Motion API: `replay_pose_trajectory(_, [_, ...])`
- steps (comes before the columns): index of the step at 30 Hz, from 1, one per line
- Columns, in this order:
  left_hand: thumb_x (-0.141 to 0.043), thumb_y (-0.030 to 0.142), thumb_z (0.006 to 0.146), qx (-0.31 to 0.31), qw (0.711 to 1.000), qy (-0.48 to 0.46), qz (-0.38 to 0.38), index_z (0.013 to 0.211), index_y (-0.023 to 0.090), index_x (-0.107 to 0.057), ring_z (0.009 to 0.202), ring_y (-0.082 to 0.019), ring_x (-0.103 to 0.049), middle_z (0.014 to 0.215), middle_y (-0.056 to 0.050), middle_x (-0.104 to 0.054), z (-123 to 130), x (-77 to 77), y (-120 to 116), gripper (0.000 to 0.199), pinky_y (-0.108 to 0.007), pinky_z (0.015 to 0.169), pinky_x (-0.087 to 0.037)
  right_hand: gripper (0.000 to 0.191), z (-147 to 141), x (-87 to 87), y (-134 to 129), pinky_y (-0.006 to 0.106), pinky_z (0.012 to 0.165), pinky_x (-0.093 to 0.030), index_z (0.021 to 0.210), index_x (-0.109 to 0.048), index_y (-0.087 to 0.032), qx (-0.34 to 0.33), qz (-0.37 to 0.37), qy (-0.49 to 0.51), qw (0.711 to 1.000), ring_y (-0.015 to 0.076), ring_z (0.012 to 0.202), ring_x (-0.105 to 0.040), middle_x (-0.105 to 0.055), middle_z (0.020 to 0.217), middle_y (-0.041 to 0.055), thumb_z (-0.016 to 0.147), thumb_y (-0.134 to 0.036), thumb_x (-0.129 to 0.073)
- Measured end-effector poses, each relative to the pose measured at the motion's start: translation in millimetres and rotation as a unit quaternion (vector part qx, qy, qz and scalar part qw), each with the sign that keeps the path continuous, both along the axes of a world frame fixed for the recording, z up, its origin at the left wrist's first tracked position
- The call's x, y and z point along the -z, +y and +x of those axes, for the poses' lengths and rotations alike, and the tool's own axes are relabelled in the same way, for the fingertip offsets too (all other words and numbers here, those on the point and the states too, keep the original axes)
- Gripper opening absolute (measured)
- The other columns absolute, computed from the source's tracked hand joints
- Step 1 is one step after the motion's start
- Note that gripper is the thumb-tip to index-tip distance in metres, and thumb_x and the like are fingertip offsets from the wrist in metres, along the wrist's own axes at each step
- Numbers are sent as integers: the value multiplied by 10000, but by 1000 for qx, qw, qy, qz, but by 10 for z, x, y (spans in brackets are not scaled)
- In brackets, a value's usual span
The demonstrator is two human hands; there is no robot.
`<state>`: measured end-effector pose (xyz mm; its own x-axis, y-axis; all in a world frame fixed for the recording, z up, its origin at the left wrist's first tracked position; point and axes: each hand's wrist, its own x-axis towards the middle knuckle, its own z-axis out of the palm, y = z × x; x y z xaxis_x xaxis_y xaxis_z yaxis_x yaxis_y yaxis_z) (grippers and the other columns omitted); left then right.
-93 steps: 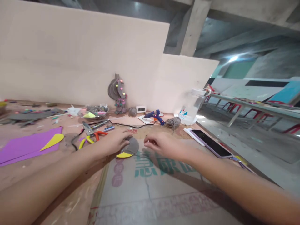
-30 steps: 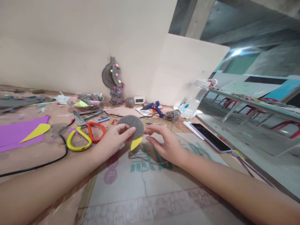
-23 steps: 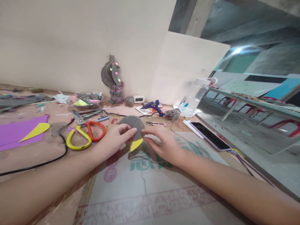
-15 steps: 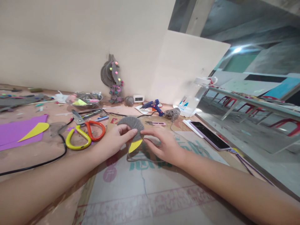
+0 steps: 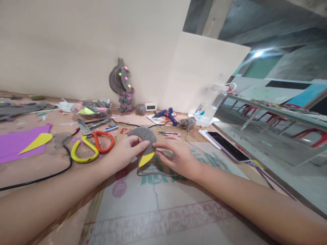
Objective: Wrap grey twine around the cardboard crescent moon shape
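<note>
My left hand grips a crescent-shaped piece between thumb and fingers. Grey yarn is wound closely round most of it, and its lower tip shows bare yellow. At the crescent's right edge, just above that tip, my right hand has thumb and forefinger closed on the yarn; the exact pinch is partly hidden. A loose loop of grey yarn hangs below the tip and passes under my right hand. Farther back lies the loose yarn ball.
Scissors with yellow and red handles lie left, beside purple sheets and a yellow cutout. Small snips, a blue glue gun with black cord, and a plastic jug stand behind. A phone lies right.
Both hands keep nearly the same hold on the crescent. Its yellow tip and the yarn loop have shifted very slightly to the left, and the whole view has moved a little.
</note>
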<state>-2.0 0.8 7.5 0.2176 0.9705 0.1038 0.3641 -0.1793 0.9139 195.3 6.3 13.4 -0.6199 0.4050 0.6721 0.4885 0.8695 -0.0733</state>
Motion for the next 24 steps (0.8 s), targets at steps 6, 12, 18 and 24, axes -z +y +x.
replay_pose_trajectory(6, [-519,486,751,0,1000,-3,-8,571,183,-494,476,-104,-440,512,48,-482,-1,-1,11,354,-219,458,-310,156,-1,17,18,325,843,-420,977,-583,-209,6,18,-1,1000,127,729,-607,-697,840,4,833,-195,-524])
replay_pose_trajectory(12, [-505,518,751,-6,1000,10,5,561,182,-498,480,-111,-438,519,35,-488,-7,10,5,386,-224,463,-310,163,0,26,22,321,862,-412,983,-578,-207,2,14,3,1000,118,720,-610,-698,838,1,831,-184,-523])
replay_pose_trajectory(18, [-530,502,744,-10,1000,-4,2,551,183,-507,480,-119,-454,518,28,-498,-3,11,10,374,-226,466,-320,163,-6,24,28,328,822,-422,986,-580,-211,7,-9,0,1000,130,737,-611,-694,850,7,849,-182,-498])
replay_pose_trajectory(24, [-543,470,752,-35,997,-74,-13,605,176,-535,519,-112,-492,559,34,-515,15,9,-1,329,-210,483,-356,274,-21,-7,-16,332,796,-458,1135,-492,-192,-1,-153,54,987,173,904,-611,-659,974,63,861,-216,-483])
